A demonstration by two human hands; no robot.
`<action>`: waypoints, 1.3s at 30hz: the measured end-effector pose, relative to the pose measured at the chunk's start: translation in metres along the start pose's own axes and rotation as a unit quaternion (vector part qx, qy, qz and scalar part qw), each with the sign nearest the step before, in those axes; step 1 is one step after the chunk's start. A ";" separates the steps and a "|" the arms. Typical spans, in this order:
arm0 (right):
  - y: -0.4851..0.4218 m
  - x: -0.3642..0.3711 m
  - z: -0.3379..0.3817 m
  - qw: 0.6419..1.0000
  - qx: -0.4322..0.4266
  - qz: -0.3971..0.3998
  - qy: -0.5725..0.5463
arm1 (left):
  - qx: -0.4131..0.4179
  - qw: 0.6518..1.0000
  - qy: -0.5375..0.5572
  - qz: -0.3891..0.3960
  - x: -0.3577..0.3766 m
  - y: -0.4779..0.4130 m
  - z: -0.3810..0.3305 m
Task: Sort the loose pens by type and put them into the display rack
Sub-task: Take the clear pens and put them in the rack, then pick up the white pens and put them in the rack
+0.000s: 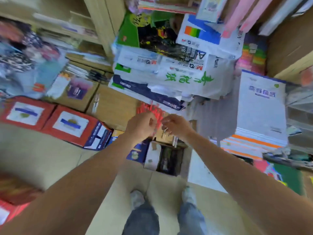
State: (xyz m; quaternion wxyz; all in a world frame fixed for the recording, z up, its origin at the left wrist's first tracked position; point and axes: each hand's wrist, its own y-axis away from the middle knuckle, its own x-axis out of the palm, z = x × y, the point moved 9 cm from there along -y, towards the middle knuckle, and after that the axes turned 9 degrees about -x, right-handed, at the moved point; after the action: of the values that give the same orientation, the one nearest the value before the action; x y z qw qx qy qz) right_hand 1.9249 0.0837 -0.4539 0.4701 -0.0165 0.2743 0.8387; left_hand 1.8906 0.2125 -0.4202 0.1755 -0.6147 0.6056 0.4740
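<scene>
Head view: left hand (142,126) grips red pens (149,108); right hand (176,125), fingers curled, pinches pale pens (164,134).

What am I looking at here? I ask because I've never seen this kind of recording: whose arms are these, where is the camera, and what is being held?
There is no machine here, only a person's two bare arms. The single picture comes from a camera worn on the head and pointing down, so the shoes show too. The left hand grips a bundle of red pens. The right hand seems to pinch a few pale pens, though blur hides details. Below the hands an open box stands on the floor. Red boxes lie to the left, and paper packs are stacked ahead.
</scene>
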 end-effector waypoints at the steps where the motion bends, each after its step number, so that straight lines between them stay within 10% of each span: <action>1: -0.009 0.025 0.001 1.000 -0.007 0.012 0.020 | -0.024 1.000 -0.001 0.009 -0.002 -0.002 0.032; 14: -0.173 0.214 0.003 0.974 -0.008 0.106 0.199 | -0.142 0.988 -0.010 0.058 -0.006 -0.083 0.292; 28: -0.289 0.291 -0.049 0.898 0.020 0.151 0.412 | -0.142 0.985 -0.070 0.075 0.000 -0.176 0.403; 39: -0.369 0.341 0.038 0.968 -0.056 0.018 0.245 | -0.058 0.997 0.004 -0.041 -0.111 -0.242 0.478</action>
State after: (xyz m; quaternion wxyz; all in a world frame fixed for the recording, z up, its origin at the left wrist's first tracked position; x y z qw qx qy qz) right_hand 2.0377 0.5182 -0.6825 0.3720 -0.2423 0.3342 0.8314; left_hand 1.9545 0.7038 -0.6521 0.1567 -0.6501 0.5519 0.4983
